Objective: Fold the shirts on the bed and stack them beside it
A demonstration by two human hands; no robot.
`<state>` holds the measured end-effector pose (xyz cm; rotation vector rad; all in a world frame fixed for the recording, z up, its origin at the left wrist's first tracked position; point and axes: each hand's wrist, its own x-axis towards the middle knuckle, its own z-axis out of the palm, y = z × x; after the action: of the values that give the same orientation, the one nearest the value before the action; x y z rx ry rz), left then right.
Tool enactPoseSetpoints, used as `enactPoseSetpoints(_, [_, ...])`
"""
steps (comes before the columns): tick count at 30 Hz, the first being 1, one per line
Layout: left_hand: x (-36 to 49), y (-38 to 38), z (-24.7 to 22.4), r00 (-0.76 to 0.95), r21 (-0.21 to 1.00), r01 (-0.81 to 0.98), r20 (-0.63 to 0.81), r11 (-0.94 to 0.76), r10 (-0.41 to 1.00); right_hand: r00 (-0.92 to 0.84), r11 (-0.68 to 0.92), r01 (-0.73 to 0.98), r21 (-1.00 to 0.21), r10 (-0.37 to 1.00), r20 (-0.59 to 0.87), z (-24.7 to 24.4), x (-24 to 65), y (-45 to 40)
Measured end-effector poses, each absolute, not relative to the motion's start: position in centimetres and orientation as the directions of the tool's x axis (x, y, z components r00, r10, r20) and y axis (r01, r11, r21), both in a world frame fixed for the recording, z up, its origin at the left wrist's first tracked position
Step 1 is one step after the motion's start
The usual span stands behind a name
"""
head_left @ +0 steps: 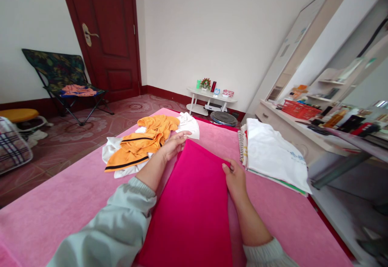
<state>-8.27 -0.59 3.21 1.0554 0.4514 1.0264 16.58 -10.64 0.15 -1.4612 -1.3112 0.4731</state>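
Note:
A bright magenta piece of cloth [194, 202], folded into a long panel, stretches over the pink bed cover [72, 206] toward me. My left hand [175, 145] is at its far left corner, fingers closed near the edge. The far right corner is pinched between the thumb and fingers of my right hand [235, 176]. Just beyond my left hand lies a loose heap of orange clothing [142, 141] with black stripes, mixed with white cloth [189, 124]. Right of my right hand is a stack of folded clothes with a white shirt [273, 149] on top.
A camouflage folding chair [57, 68] with cloth on its seat stands by the dark red door [106, 32]. Ahead is a small white table [209, 94] with a plant. To the right, a dresser [291, 117] carries a red basket [298, 109] and bottles.

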Motion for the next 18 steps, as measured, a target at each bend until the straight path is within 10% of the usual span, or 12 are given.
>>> enactPoseSetpoints(12, [-7.6, -0.6, 3.1, 0.316, 0.861, -0.508, 0.168, 0.017, 0.934, 0.416, 0.206, 0.101, -0.973, 0.880, 0.230, 0.1, 16.2, -10.9])
enactPoseSetpoints(18, [-7.1, -0.2, 3.3, 0.124, 0.989, -0.127, 0.086, -0.070, 0.988, 0.444, 0.214, 0.070, -0.974, 0.868, 0.223, -0.4, 16.6, -10.6])
